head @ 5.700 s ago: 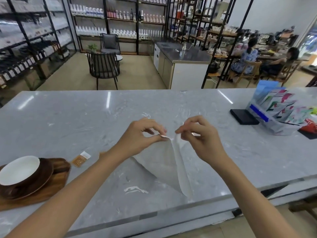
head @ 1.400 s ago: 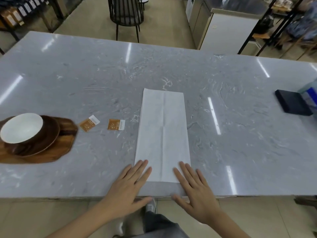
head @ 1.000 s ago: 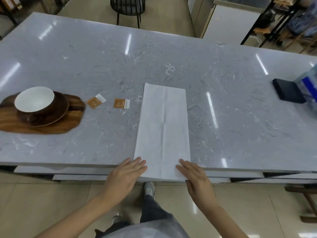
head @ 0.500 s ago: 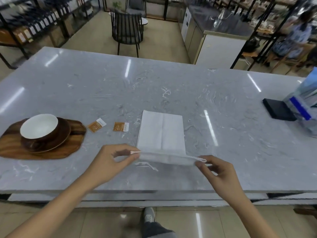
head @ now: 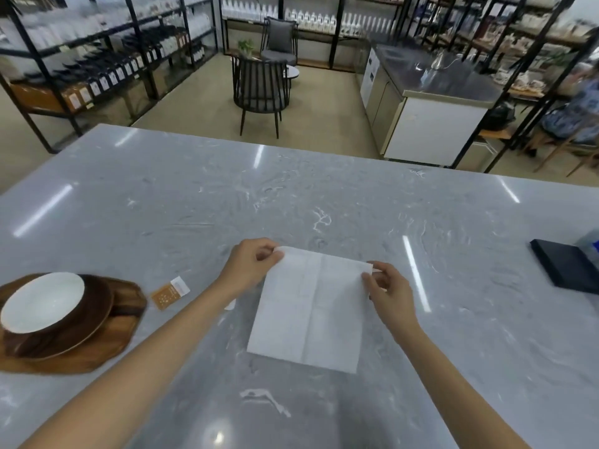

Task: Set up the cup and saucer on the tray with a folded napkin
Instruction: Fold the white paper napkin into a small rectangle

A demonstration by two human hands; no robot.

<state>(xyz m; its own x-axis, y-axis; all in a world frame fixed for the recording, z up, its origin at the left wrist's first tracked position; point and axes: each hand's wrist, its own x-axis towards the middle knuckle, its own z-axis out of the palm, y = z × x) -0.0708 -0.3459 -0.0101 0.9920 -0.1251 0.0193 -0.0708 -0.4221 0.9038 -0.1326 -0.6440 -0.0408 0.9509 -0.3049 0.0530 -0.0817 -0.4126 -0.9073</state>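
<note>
Pinching the far corners, both hands (head: 251,265) (head: 390,291) hold a creased white napkin (head: 311,311).

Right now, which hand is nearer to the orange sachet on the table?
Left. The left hand pinches the napkin's far left corner, a short way right of the orange sachet. The right hand holds the far right corner, beyond the napkin.

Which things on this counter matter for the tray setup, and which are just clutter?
Job: white paper napkin, pinched by left hand and right hand; white-lined brown cup; brown saucer; wooden tray.
Lying about: orange sachet; dark flat case.
</note>
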